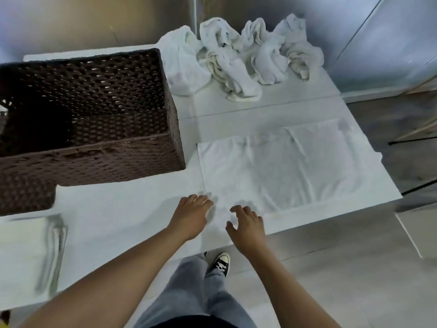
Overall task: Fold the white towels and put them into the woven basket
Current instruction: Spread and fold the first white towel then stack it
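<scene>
A white towel (281,166) lies spread flat on the white table (123,209), right of the dark brown woven basket (99,147). The basket looks empty inside. My left hand (191,215) hovers with fingers apart at the towel's near left corner. My right hand (248,224) is just beside it over the towel's near edge, fingers spread, holding nothing. A heap of several crumpled white towels (238,58) sits at the table's far side, behind the flat towel.
Folded white cloth (28,256) lies at the table's near left. Metal wall panels (378,43) rise behind the table. Black stand legs (411,139) stretch over the floor at the right. My legs and a black sneaker (221,263) are below the table edge.
</scene>
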`<state>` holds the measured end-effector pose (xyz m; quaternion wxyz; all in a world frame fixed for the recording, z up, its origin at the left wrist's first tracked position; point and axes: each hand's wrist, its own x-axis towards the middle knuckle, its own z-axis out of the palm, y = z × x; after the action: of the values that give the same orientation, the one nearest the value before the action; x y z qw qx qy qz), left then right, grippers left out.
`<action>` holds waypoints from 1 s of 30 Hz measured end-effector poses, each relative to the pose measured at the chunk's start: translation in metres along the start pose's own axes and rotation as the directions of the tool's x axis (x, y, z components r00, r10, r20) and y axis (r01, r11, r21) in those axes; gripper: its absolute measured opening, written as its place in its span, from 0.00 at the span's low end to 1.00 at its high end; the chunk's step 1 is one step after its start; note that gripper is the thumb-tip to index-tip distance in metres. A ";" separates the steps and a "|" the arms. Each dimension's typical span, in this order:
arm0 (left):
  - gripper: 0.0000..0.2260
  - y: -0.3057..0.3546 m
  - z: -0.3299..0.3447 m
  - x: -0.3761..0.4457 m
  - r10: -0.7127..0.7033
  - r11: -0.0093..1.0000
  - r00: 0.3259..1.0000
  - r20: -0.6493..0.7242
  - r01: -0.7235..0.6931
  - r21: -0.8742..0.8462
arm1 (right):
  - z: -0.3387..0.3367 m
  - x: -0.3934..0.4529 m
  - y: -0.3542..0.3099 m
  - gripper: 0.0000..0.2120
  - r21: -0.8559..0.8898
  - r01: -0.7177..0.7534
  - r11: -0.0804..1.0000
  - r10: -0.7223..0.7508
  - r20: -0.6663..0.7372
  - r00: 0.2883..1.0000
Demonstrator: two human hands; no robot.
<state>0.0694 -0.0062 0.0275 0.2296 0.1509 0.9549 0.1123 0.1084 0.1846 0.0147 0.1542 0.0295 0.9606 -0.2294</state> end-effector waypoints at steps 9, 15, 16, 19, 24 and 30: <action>0.27 -0.012 0.020 0.050 -0.020 1.000 0.991 0.132 0.017 0.022 | 0.041 0.026 -0.011 0.21 -0.131 -0.044 0.990 0.060 0.123 0.991; 0.18 -0.023 0.022 0.052 0.017 0.991 0.997 0.074 -0.007 -0.131 | 0.053 0.041 -0.023 0.15 -0.298 -0.054 0.953 0.086 0.097 0.992; 0.17 -0.025 0.021 0.052 0.017 0.983 0.998 0.061 -0.005 -0.182 | 0.052 0.042 -0.022 0.15 -0.302 -0.035 0.953 0.066 0.092 0.994; 0.11 -0.026 0.011 0.055 -0.057 0.919 0.995 0.085 0.086 -0.385 | 0.039 0.044 -0.018 0.05 -0.126 -0.098 0.987 0.111 0.100 0.989; 0.09 -0.017 -0.010 0.070 -0.300 0.475 0.906 0.299 0.414 -0.777 | 0.000 0.030 -0.005 0.03 0.182 -0.195 0.964 0.180 0.098 0.979; 0.11 0.006 -0.044 0.116 -0.359 -0.282 0.774 0.521 0.443 -0.851 | -0.056 0.014 -0.005 0.05 0.474 -0.248 0.845 0.184 0.179 0.967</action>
<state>-0.0484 0.0323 0.0204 0.3121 -0.3932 0.5339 0.6804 0.0785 0.2049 0.0603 0.2271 0.1612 0.8489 -0.4492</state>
